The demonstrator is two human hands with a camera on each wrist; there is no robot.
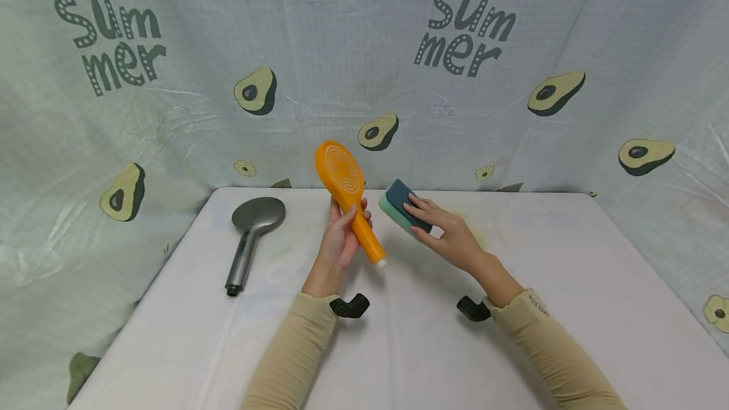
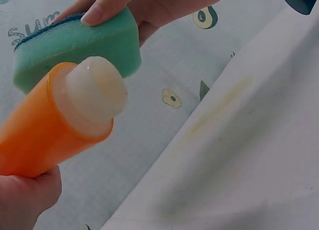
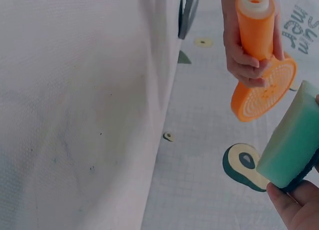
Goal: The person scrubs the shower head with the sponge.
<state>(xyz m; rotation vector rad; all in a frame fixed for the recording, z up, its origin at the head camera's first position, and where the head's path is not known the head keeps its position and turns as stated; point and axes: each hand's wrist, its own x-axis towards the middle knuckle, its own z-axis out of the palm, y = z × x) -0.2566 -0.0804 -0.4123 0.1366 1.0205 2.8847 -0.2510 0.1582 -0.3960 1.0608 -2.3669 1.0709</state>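
Observation:
My left hand grips an orange shower head by its handle, with the perforated face toward the head camera. The white threaded-looking end of the handle points toward the left wrist camera. In my right hand is a two-layer sponge, pinched between thumb and fingers. Its green foam side faces the shower head, and its dark blue scouring side lies under the fingers. In the head view a small gap separates sponge and shower head, both held above the table.
A grey metallic shower head lies on the white-covered table, left of my left hand. Behind the table hangs a pale sheet printed with avocados and lettering. A dark wrist camera sits at the left cuff, another at the right.

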